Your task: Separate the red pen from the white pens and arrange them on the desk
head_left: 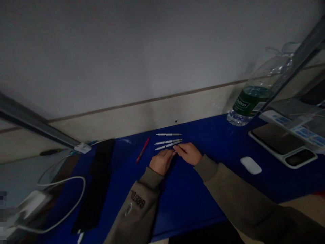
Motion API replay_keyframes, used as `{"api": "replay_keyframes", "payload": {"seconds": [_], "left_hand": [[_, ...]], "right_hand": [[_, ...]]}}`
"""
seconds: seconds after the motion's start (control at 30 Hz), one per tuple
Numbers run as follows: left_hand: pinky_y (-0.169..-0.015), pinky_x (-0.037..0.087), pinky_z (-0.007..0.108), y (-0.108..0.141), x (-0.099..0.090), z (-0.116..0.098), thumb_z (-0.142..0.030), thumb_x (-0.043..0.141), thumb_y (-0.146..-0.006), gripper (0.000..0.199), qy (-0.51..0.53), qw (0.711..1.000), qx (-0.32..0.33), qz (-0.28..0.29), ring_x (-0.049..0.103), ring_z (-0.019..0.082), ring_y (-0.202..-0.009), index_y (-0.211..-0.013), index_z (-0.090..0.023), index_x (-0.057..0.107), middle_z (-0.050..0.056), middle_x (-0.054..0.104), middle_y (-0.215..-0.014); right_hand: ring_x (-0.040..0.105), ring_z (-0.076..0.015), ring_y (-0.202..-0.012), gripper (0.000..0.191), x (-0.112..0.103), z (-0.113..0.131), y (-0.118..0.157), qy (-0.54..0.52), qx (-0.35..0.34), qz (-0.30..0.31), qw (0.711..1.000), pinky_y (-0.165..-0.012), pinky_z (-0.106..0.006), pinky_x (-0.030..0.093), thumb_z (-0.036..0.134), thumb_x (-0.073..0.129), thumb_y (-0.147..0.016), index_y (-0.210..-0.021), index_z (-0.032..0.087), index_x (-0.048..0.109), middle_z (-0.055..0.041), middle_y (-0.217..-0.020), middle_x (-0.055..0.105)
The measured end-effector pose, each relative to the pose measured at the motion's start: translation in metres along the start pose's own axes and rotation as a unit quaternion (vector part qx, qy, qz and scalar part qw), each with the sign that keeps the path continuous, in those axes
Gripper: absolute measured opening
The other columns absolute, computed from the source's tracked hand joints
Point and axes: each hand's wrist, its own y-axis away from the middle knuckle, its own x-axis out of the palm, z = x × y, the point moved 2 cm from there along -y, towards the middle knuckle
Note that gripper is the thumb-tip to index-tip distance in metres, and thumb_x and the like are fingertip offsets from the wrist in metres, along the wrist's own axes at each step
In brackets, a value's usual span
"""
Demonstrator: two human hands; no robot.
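My left hand (161, 161) and my right hand (189, 152) meet at the fingertips over the blue table (188, 200). The fingers of both are closed in a pinch; whatever lies between them is hidden or too small to make out. Just beyond the fingertips are three white pens with dark ends. The farthest pen (169, 134) lies apart from the other two. The middle pen (166, 142) and the nearest pen (162, 147) come together at their right ends, beside my right fingers. Left of them a red pen (143, 150) lies at a slant.
At the back right stands a large water bottle (251, 101) with a green label. A digital scale (279, 140) and a white mouse-shaped object (251, 165) are on the right. Along the left are a long black object (98, 189) and a looping white cable (82, 193). A wall rises behind.
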Motion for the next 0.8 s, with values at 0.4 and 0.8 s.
{"api": "replay_keyframes", "payload": {"seconds": [0.4,0.8], "left_hand": [[-0.063,0.05,0.026,-0.0006,-0.0028,-0.0017,-0.037,0.033,-0.098,0.033,-0.016,1.0,0.001,-0.002,0.066,0.018,-0.077,-0.097,-0.02,0.061,0.006,0.068,-0.085],[-0.067,0.052,0.026,0.0013,-0.0042,-0.0024,-0.041,0.041,-0.095,0.03,0.015,1.0,0.019,-0.017,0.068,0.018,-0.08,-0.113,-0.022,0.057,0.004,0.07,-0.092]], "right_hand": [[0.048,-0.0111,-0.054,0.039,-0.0026,0.0055,0.0002,-0.068,0.002,0.025,0.997,-0.055,-0.024,0.034,0.042,0.043,-0.093,-0.065,0.018,0.055,0.0018,-0.056,0.052],[0.044,-0.0105,-0.051,0.044,-0.0001,0.004,0.0016,-0.05,0.008,0.005,0.999,-0.052,-0.025,0.029,0.041,0.041,-0.094,-0.057,0.018,0.047,0.0024,-0.052,0.047]]}}
